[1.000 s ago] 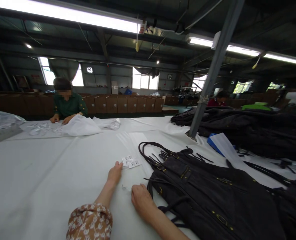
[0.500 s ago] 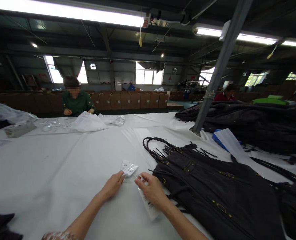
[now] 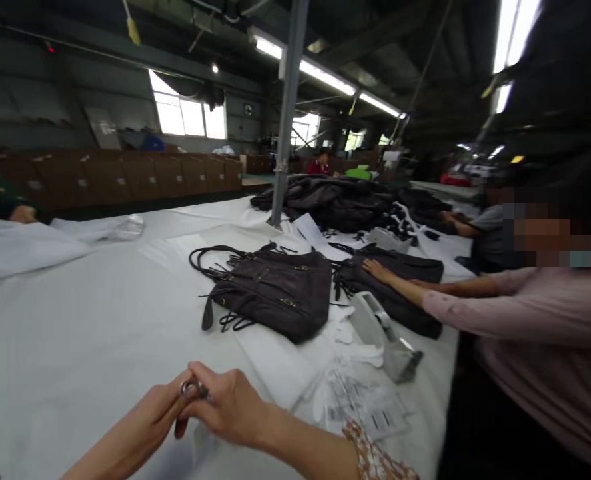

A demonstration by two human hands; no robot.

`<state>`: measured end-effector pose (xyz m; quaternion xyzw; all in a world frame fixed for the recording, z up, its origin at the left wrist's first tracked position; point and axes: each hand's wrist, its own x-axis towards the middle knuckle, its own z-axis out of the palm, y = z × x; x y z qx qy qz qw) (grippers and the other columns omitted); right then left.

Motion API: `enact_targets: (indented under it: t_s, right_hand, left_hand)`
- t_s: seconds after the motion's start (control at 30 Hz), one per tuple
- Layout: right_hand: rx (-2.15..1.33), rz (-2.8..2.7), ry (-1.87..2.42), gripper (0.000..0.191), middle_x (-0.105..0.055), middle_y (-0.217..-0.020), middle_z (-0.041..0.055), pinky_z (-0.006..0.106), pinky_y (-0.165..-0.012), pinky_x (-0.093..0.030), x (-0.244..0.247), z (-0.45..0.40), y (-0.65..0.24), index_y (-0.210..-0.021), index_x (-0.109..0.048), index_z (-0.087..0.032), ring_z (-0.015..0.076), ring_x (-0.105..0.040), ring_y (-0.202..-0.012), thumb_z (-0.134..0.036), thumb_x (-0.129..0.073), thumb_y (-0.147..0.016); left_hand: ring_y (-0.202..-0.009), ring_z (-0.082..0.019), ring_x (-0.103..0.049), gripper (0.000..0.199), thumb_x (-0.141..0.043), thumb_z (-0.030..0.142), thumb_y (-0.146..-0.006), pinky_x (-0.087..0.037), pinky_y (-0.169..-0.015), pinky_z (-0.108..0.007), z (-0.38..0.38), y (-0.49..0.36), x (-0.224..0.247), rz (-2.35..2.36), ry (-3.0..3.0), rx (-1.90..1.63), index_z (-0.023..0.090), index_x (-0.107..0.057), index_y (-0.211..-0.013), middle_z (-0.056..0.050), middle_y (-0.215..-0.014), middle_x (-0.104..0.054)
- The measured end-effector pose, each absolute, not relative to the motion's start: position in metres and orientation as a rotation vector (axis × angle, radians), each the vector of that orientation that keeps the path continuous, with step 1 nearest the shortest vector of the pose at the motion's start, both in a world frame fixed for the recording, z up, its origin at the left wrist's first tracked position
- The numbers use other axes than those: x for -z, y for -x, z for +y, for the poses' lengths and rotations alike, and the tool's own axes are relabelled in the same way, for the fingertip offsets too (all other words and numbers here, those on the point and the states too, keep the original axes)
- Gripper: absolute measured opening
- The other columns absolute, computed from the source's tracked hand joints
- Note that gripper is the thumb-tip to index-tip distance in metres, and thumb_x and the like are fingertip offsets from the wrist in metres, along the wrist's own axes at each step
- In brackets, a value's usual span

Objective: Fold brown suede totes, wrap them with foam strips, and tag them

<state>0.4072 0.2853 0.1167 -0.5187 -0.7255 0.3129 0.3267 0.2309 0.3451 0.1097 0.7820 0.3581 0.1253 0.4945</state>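
Note:
My left hand (image 3: 159, 405) and my right hand (image 3: 238, 407) meet low in the view, above the white-covered table (image 3: 75, 347). Both are closed, their fingers overlapping. A small shiny metal piece with a ring (image 3: 191, 387) shows between them, at the right hand's fingers; its full shape is hidden. What the left fingers grip, if anything, is covered. Beyond the hands lies a dark handbag (image 3: 275, 287) with looped handles and brass-coloured fittings. White sheeting (image 3: 275, 370) spreads below it. Clear packets with printed labels (image 3: 370, 413) lie right of my right hand.
A grey tape-dispenser-like tool (image 3: 382, 337) stands on the table's right side. There a co-worker's hand (image 3: 380, 272) presses on another dark bag (image 3: 415, 267). A metal post (image 3: 285, 120) rises behind, beside a heap of dark bags (image 3: 335, 200). White plastic (image 3: 25, 247) lies at left.
The view has swung right, bringing the co-worker and the labelled packets into sight. My hands have come together. The small clear packet and white tag seen at them before no longer show there.

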Motion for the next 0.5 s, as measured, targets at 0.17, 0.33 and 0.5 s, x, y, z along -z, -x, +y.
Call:
enact_targets:
  t_s: [0.17,0.33,0.5]
  right_hand:
    - [-0.89,-1.821,1.303,0.028,-0.069,-0.08,-0.0054,0.016,-0.073,-0.041,-0.138,0.209,-0.45,-0.082,-0.07,-0.024,0.0092,-0.062,-0.073,-0.02,-0.045,-0.092]
    - [-0.851,-1.654,1.476,0.029,-0.056,-0.06,-0.0058,0.017,-0.059,-0.036,-0.143,0.15,-0.504,-0.071,-0.069,-0.02,0.0081,-0.052,-0.057,-0.02,-0.048,-0.09]
    - [-0.706,-1.393,1.785,0.037,-0.031,-0.049,-0.0065,0.021,-0.048,-0.023,-0.148,0.106,-0.568,-0.05,-0.042,-0.017,0.0078,-0.033,-0.05,-0.025,-0.055,-0.084]
  left_hand:
    - [-0.053,-0.015,-0.049,0.038,-0.041,0.052,-0.089,-0.041,-0.056,-0.028,0.286,-0.284,-0.117,0.749,-1.764,-0.38,0.022,-0.051,-0.067,0.002,-0.053,-0.056]
    - [-0.044,-0.01,-0.045,0.043,-0.041,0.063,-0.084,-0.035,-0.042,-0.022,0.239,-0.347,-0.098,0.592,-1.548,-0.391,0.022,-0.051,-0.076,0.003,-0.058,-0.06]
    - [-0.105,-0.026,-0.062,0.055,-0.05,0.063,-0.076,-0.05,-0.09,-0.038,0.212,-0.394,-0.02,0.725,-1.795,-0.497,0.022,-0.057,-0.113,-0.011,-0.112,-0.067]
